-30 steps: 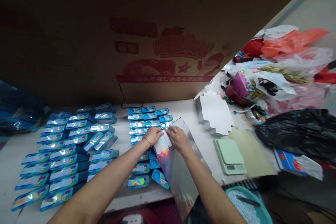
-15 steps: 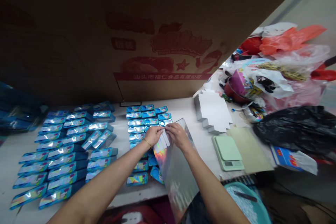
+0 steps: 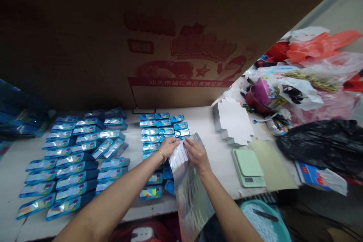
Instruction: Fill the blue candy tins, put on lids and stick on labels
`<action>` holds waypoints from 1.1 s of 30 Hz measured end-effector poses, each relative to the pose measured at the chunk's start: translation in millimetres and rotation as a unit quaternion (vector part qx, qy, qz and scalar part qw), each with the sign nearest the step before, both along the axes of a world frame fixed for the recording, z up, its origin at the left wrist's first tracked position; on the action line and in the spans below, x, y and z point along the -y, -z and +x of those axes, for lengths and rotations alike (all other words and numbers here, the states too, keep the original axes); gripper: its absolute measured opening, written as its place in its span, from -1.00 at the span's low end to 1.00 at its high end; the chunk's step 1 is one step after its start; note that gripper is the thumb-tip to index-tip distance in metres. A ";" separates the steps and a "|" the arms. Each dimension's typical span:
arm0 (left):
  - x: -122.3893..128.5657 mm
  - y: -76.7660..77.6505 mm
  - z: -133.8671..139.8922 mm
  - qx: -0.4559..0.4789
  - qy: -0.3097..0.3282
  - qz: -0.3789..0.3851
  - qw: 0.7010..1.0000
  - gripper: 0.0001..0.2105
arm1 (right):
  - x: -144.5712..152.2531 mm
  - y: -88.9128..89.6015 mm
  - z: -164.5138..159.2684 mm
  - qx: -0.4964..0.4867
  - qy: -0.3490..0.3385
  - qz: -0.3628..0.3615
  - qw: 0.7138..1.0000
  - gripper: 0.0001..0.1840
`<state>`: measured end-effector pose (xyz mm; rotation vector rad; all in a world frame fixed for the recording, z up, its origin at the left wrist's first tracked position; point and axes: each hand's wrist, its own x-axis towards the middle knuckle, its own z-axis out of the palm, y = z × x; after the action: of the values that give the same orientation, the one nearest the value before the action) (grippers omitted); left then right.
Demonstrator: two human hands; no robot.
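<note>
Silvery and shiny, a flexible sheet [image 3: 190, 193] with pale strips near its top hangs at lower centre, over the edge of the white worktop [image 3: 200, 119]. I see the left hand [image 3: 169, 147] pinching its upper edge between thumb and fingers; the right hand [image 3: 197, 155] lies just beside, fingers bent onto the same edge, though I can't tell whether that grip is closed. Blue boxes with glossy labels [image 3: 149, 131] stand in rows at centre and left; right of centre sits a pale green digital scale [image 3: 249, 163].
</note>
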<state>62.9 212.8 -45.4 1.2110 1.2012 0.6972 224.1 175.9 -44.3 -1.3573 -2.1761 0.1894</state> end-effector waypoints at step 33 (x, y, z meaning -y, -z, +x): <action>-48.7 -28.3 -172.4 -0.097 -0.097 0.082 0.987 -0.66 | -91.9 -34.3 -167.4 -0.364 0.135 -0.299 0.872 -0.78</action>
<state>-109.5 261.5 -17.1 1.3336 1.4591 0.8509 56.7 267.8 -9.9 -1.5429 -1.3071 1.1417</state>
